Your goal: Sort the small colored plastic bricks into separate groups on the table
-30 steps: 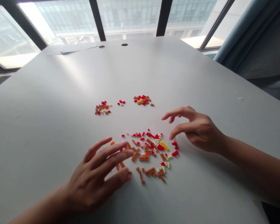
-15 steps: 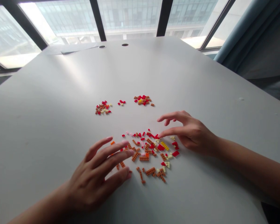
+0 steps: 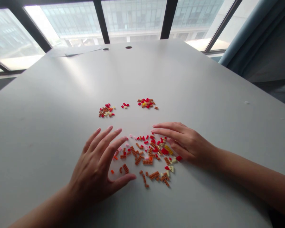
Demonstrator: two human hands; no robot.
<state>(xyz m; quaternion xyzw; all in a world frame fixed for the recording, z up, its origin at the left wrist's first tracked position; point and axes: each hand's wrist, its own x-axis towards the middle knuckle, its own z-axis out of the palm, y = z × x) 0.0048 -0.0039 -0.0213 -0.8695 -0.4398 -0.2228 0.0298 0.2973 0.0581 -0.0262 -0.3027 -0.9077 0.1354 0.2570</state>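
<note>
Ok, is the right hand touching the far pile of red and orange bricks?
Apart: the head view shows pale tabletop between the right hand and the far pile.

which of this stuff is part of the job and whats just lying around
Job: left hand, right hand, loose small orange, red and yellow plastic bricks, three smaller brick clusters.
Lying about: pale flat sheet, round black table grommet, blue-grey curtain.

We see one left hand [image 3: 92, 167], one right hand [image 3: 187, 145], one big heap of toy bricks [image 3: 144, 161] and three small heaps [image 3: 146, 103]
</note>
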